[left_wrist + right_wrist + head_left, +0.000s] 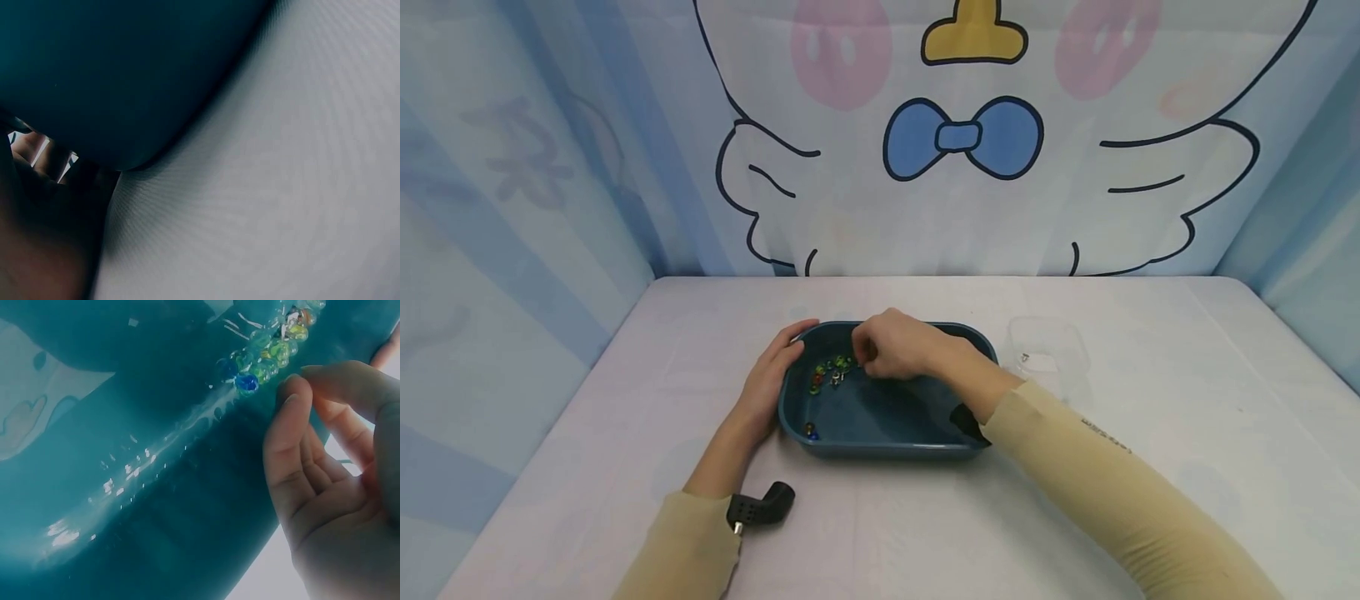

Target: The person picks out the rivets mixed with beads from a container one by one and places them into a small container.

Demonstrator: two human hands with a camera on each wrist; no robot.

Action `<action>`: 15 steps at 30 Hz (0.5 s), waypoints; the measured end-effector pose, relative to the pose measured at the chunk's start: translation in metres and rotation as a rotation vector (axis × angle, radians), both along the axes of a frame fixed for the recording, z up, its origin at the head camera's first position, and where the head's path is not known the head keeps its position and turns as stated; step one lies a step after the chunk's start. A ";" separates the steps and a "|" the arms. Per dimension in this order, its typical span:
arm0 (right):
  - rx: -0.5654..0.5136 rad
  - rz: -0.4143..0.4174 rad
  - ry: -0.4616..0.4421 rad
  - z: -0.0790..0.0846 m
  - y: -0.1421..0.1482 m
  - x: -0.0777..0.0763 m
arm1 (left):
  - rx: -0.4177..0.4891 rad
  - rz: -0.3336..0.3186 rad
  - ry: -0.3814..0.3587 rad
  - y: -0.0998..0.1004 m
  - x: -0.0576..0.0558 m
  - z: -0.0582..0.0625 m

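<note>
A dark teal tray [887, 450] stands on the table. My left hand [763, 387] holds its left end, the thumb at the rim and the fingers along the outside wall; those fingers are partly hidden in the left wrist view. Inside, coloured glass beads [840, 363] in green, red and yellow lie with small metal pieces near the left wall. My right hand [895, 346] is over the tray, fingers curled beside the beads. In the right wrist view its thumb and forefinger tips come close together near a blue bead [247, 383]; anything between them cannot be made out.
Right of the tray is a clear plastic box [1048, 342] with a small metal piece in it. A few dark and blue beads [811, 431] lie in the tray's near left corner. A patterned curtain [962, 225] hangs behind the pale tablecloth [1135, 350].
</note>
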State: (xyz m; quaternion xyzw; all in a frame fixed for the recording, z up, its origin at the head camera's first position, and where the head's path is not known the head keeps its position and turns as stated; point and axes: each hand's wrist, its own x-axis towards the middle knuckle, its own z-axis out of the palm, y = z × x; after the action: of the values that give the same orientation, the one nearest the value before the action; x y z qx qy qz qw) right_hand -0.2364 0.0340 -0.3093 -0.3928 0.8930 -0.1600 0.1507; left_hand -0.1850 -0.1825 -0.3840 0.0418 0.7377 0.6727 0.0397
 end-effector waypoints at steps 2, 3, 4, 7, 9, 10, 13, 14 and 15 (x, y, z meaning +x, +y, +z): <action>-0.010 0.002 0.007 0.001 0.000 0.000 | 0.001 -0.003 0.000 0.000 0.000 0.000; -0.014 0.001 0.010 0.001 0.000 0.000 | 0.002 -0.004 0.000 0.000 0.000 0.000; -0.019 0.003 0.013 0.001 0.001 0.000 | 0.001 -0.005 0.001 0.000 0.000 0.000; -0.034 0.007 0.022 0.002 0.001 0.000 | 0.002 -0.006 0.003 0.000 0.000 0.000; -0.042 0.006 0.029 0.002 0.001 0.000 | 0.004 -0.007 0.001 0.000 0.000 0.000; -0.044 0.004 0.030 0.003 0.001 0.000 | 0.006 -0.007 0.000 0.000 0.000 0.000; -0.041 -0.003 0.038 0.004 0.001 0.000 | 0.010 -0.006 -0.003 0.000 0.000 0.000; -0.040 -0.005 0.041 0.004 0.001 0.000 | 0.011 -0.006 -0.003 0.000 0.000 0.000; -0.039 -0.003 0.043 0.004 0.002 0.000 | 0.013 -0.006 -0.003 0.000 0.000 -0.001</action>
State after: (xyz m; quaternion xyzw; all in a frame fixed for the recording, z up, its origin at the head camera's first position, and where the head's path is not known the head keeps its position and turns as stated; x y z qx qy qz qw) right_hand -0.2361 0.0356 -0.3050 -0.3977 0.8933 -0.1693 0.1234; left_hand -0.1854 -0.1824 -0.3846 0.0433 0.7332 0.6773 0.0425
